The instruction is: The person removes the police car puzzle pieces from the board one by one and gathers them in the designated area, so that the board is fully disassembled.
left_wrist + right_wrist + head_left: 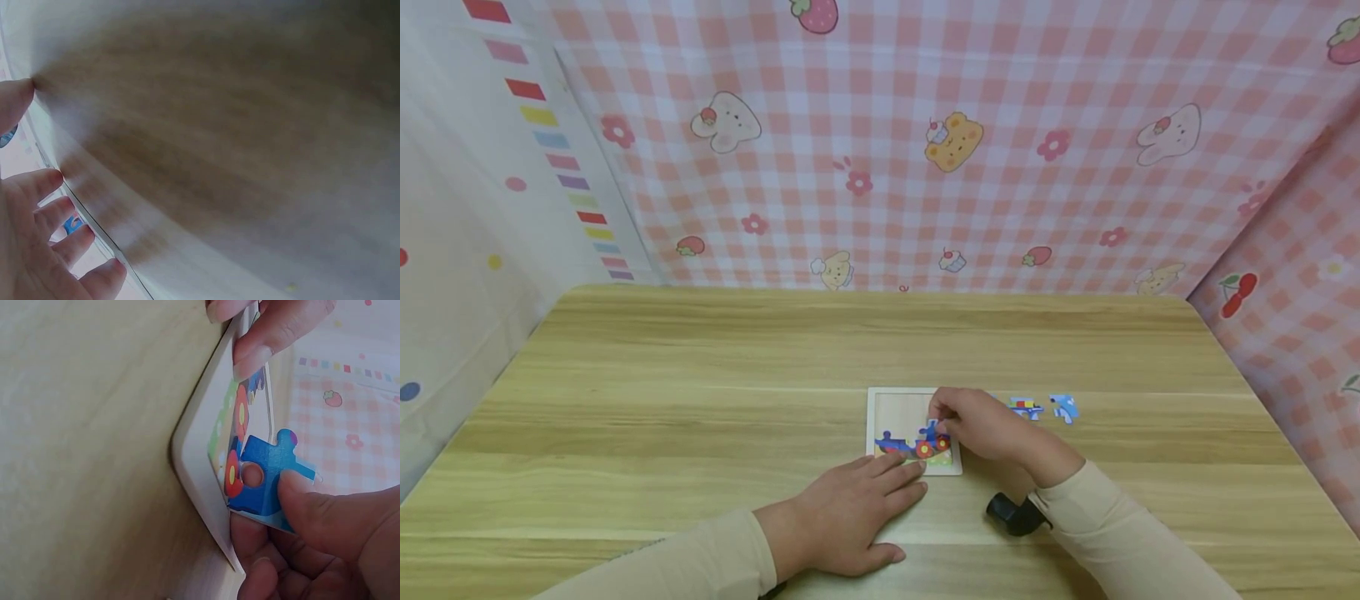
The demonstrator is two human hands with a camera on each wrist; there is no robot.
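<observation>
A small square jigsaw tray [871, 421] with a pale wooden rim lies on the table, its lower part filled with pieces showing a blue vehicle with red wheels [925, 450]. My right hand [985, 425] pinches a blue puzzle piece [259, 499] between thumb and fingers. That piece is tilted over the tray's right side, close to a red wheel, in the right wrist view. With fingers spread, my left hand [853, 512] rests at the tray's near edge, fingertips over the lower rim and lowest pieces.
Two loose puzzle pieces lie right of the tray: one with a multicoloured print [1026, 407], one light blue [1064, 408]. A black device [1017, 514] sits under the right wrist. A pink checked cloth [880, 108] hangs behind the wooden table [700, 358].
</observation>
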